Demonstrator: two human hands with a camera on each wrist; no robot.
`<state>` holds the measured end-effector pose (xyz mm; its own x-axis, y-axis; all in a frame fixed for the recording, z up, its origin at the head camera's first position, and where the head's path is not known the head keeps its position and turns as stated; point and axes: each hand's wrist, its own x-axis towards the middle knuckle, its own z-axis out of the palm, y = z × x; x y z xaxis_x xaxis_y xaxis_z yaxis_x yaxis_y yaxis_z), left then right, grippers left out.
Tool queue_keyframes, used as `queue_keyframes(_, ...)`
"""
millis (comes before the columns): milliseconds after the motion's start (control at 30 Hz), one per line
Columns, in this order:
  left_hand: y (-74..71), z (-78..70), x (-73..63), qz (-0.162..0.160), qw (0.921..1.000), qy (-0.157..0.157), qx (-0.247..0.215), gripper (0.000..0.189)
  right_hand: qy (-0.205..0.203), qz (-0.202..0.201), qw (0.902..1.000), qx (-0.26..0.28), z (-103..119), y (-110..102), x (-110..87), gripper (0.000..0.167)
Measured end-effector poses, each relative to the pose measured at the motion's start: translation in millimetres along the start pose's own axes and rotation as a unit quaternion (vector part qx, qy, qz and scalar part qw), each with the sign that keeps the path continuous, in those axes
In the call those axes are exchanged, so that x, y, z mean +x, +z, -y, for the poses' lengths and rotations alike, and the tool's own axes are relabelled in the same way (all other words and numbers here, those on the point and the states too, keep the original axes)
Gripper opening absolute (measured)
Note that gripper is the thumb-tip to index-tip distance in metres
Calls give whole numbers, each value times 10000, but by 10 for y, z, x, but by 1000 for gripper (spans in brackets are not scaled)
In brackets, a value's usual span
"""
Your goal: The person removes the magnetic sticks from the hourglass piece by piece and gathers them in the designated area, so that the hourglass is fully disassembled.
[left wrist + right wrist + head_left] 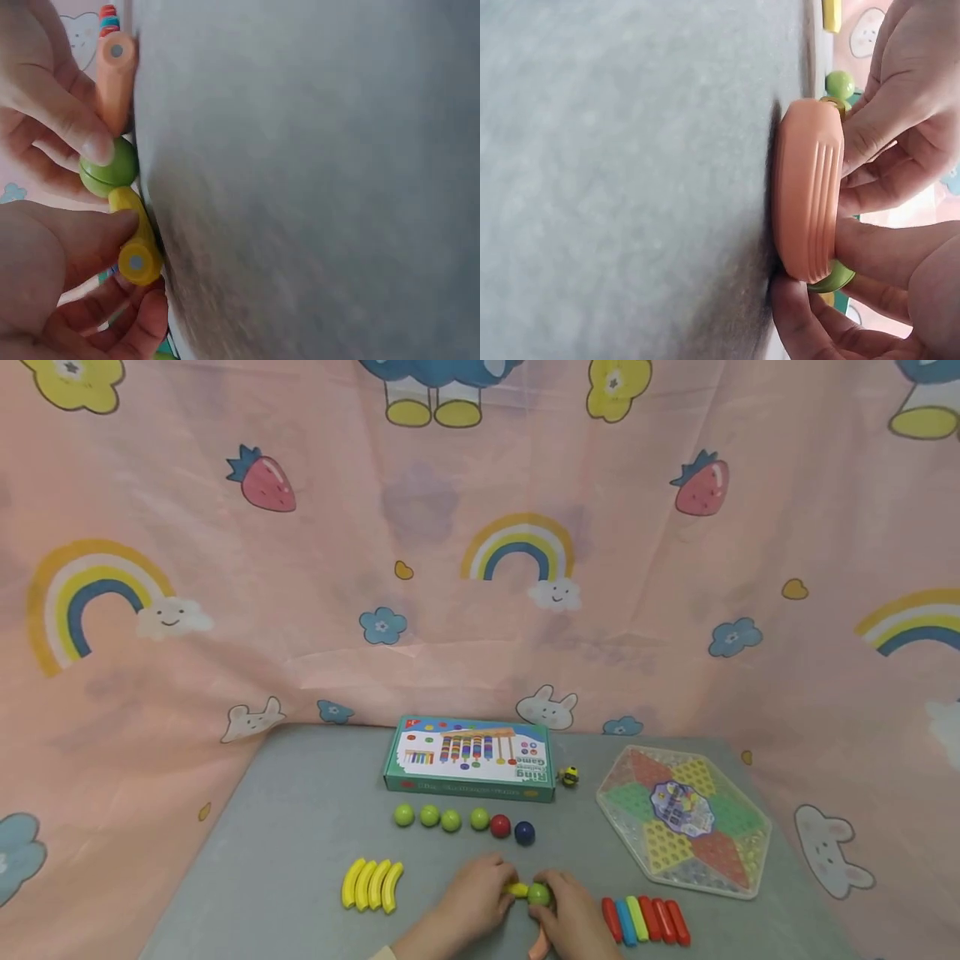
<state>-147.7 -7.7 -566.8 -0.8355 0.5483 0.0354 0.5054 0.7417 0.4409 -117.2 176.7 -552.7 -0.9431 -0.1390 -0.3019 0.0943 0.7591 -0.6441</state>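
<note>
Both hands work close together near the front of the grey table. A curved yellow magnetic stick (517,890) is pinched between thumb and fingers of my left hand (474,893). My right hand (576,917) grips a green ball (538,894), its thumb across the ball in the left wrist view. The yellow stick's end meets the ball. A curved orange stick (808,191) lies at the ball's other side, beside the right hand's thumb and fingertips; its near end overlaps the ball in the right wrist view. Dark round magnets show on the sticks' ends in the left wrist view.
Several yellow sticks (372,887) lie left; red, blue and green sticks (645,920) lie right. Ahead is a row of green balls (451,821), one red ball (500,826) and one dark blue ball (525,833). Behind are a game box (469,758), a bee toy (570,776) and a hexagonal board (684,818).
</note>
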Motion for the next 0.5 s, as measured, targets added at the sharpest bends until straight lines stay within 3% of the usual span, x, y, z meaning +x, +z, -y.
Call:
queue_keyframes(133,5,-9,-12,47,9990,-324,-316,13,149,49,9999,65,26,5,21,30)
queue_keyframes(400,38,-76,-61,-14,9984,-566,-48,9,440,-131,9989,-31,67,41,24,31)
queue_keyframes(500,46,-50,-84,-253,9972,-700,-88,10,707,-214,9973,-56,69,61,31,32)
